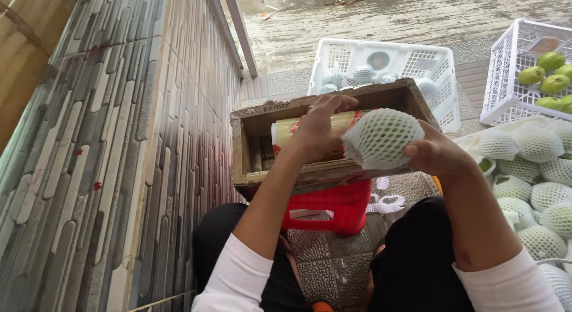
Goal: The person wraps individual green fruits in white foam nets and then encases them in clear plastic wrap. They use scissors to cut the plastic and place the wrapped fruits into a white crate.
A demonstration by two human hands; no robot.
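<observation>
My right hand [438, 152] holds a round fruit wrapped in white foam netting [382, 137] just above the front edge of a worn wooden box [250, 124]. My left hand [316, 128] grips the left side of the same wrapped fruit, over a yellow and red roll [285, 132] lying inside the box. The box rests on a red plastic stool [333, 206] between my knees.
A pile of net-wrapped fruits [533, 175] lies at the right. Behind the box stands a white plastic crate [393, 61] with a few wrapped fruits. Another white crate [506, 79] at far right holds bare green fruits [551, 73]. A tiled wall [119, 151] fills the left.
</observation>
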